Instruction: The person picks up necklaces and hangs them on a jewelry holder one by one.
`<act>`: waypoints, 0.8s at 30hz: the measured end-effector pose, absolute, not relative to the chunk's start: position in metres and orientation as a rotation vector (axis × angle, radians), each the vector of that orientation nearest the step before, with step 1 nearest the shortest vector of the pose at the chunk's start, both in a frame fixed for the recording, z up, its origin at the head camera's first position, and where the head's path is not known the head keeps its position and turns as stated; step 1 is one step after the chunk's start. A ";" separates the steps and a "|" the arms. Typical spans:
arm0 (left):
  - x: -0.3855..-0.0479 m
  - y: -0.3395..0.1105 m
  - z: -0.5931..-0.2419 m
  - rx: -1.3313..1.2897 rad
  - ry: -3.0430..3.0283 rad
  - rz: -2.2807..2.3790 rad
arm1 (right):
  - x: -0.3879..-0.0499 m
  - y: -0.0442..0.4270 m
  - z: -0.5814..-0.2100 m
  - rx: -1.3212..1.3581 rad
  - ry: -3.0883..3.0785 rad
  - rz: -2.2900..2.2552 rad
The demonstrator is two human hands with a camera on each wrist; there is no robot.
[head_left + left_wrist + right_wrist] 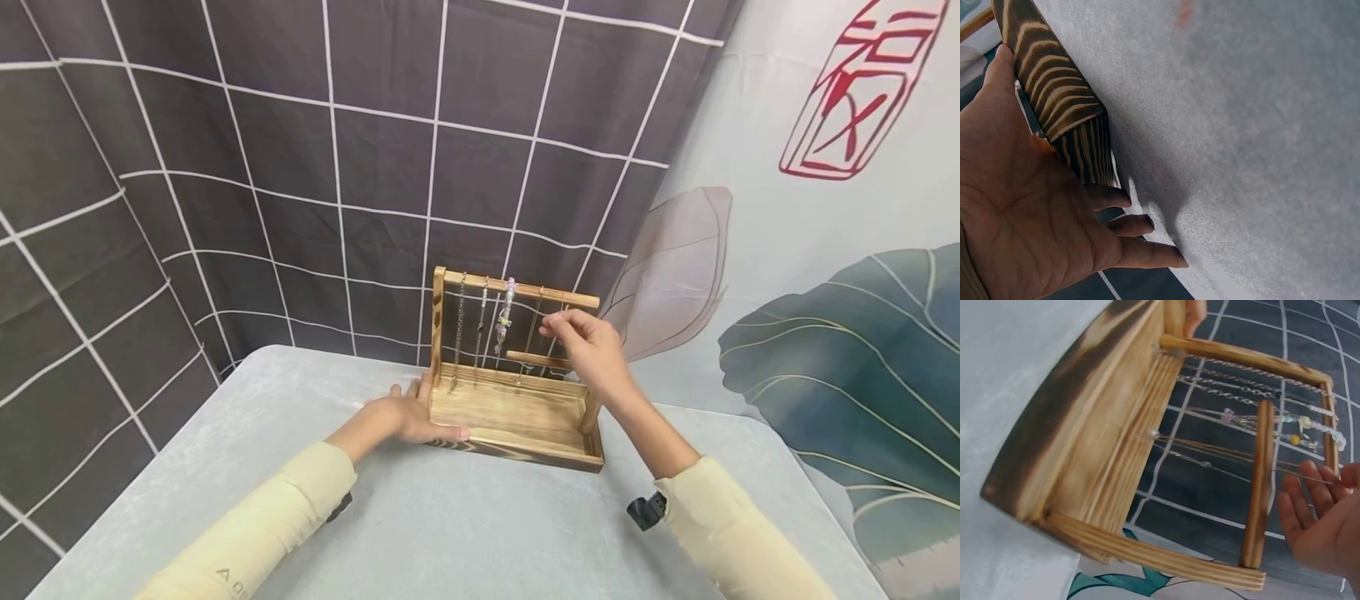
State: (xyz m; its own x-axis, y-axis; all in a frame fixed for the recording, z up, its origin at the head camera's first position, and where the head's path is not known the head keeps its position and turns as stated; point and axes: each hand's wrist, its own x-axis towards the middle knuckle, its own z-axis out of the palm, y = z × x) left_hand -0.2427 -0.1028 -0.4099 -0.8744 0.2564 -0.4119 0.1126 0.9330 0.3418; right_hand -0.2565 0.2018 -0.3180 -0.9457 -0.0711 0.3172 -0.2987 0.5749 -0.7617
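Note:
A wooden jewelry stand (517,448) with a shallow tray stands on the table. My left hand (405,417) rests against its left front corner, thumb along the front rim and fingers stretched out beside it. At the right part of the top bar (525,288), my right hand (596,346) pinches a thin necklace (1311,478) between thumb and forefinger. That fine chain runs from the fingertips down past the short lower bar (1259,487). A pastel beaded strand (506,312) and a silver chain (460,325) hang farther left on the top bar.
The stand is on a table with a pale grey cloth (480,533). Behind it hangs a dark curtain with a white grid (382,167). On the right is a light cloth with leaf prints (870,350). A small black object (647,510) sits by the right cuff.

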 end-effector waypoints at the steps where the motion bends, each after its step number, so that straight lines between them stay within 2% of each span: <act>1: -0.243 -0.103 -0.410 0.265 2.625 0.430 | -0.256 0.202 -0.320 0.307 -2.568 1.271; 24: -0.243 -0.112 -0.407 0.360 2.605 0.552 | -0.241 0.224 -0.341 0.399 -2.577 1.055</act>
State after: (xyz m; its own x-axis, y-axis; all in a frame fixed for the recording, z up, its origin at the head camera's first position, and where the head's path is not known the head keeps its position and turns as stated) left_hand -0.2426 -0.1118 -0.4073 -0.8644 0.3366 -0.3735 0.1561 0.8858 0.4370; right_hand -0.2410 0.2241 -0.3412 -0.9075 -0.1319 0.3988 -0.3737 0.6870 -0.6232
